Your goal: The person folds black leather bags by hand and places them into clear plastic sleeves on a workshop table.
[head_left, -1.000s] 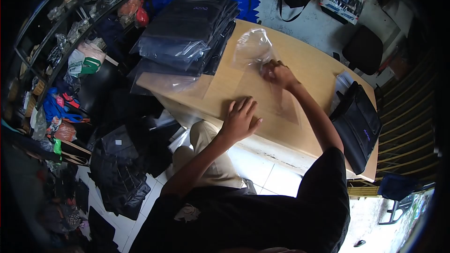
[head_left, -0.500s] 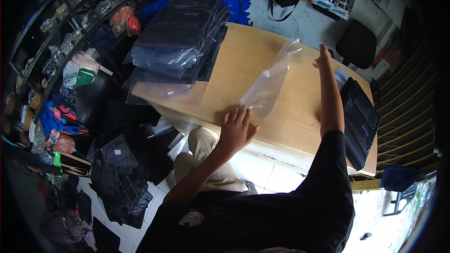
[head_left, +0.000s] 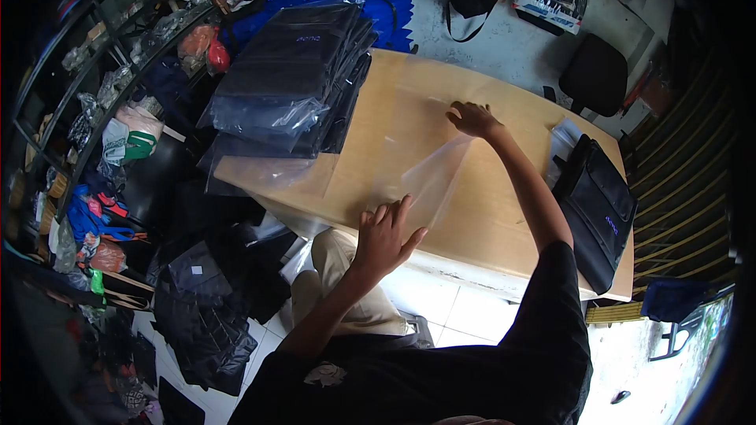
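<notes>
Right of the stack of wrapped black bags [head_left: 287, 59], a clear plastic sleeve [head_left: 431, 187] lies lengthwise away from me, from my open left hand [head_left: 383, 239] toward my right hand [head_left: 476, 120], fingers bent; whether they grip, I can't tell.

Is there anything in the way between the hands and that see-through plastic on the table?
No, nothing visible is in the way. The clear plastic lies on the table, right by the left hand and right hand. The dark stack and black bag sit off to the sides.
</notes>
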Tool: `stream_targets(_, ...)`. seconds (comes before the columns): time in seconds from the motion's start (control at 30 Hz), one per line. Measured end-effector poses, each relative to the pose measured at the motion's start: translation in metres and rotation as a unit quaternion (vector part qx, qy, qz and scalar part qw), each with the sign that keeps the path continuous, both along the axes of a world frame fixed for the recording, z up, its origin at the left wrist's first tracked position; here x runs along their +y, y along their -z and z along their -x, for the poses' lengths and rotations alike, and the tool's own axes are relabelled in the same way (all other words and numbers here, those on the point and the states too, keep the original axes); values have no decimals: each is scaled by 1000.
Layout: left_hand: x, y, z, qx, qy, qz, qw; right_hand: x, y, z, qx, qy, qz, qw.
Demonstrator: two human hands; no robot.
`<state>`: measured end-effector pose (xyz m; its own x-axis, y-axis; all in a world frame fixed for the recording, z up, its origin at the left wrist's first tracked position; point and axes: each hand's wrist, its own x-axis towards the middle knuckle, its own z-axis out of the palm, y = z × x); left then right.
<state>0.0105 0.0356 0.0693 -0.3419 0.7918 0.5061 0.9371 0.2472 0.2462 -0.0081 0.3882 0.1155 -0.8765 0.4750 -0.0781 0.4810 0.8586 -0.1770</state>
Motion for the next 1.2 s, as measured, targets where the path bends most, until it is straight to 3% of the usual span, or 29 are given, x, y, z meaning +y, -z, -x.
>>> stream_targets(0.03,-2,-1,-1,-7,0,10,1000,7,8,8,5,-1,0,1000)
stream_targets(0.1,-7,-3,-2,-8,-1,22,1000,23,34,29,-50,116,-31,992)
stream_targets(0.13,-7,-3,-3,4,3,25,1000,88,98,63,-182,40,-128,974)
stream_targets(0.23,-11,-14,-2,2,7,38,999,50,37,67,-149,130,-79,977)
stream_targets(0.33,-21,-65,-5,-206,109,-87,969,68,46,77,-167,117,-25,979)
stream_targets(0.4,-41,-140,-19,-326,274,-217,878,70,47,77,-156,129,-41,979)
stream_targets(0.47,-58,-203,-48,-508,446,-330,658,69,53,76,-143,129,-72,979)
stream_targets(0.5,-84,-228,-47,-523,433,-327,657,69,53,75,-142,124,-82,979)
stream_targets(0.53,-120,-250,-32,-657,408,-156,614,55,51,75,-150,110,-174,967)
stream_targets(0.57,-139,-258,-23,-758,370,20,536,42,48,77,-152,94,-267,947)
stream_targets(0.7,-143,-244,-17,-758,404,-11,513,-65,9,50,-54,74,-118,989)
stream_targets(0.77,-146,-238,-18,-750,419,-45,509,-87,30,43,-78,33,-11,996)
stream_targets(0.9,-153,-220,-25,-739,438,-122,497,-91,59,33,-63,28,-62,996)
stream_targets(0.97,-150,-214,-31,-729,457,-150,487,-63,71,34,-39,-49,-122,991)
stream_targets(1.2,-108,-206,-38,-658,570,-191,453,-54,69,31,47,-14,-102,994)
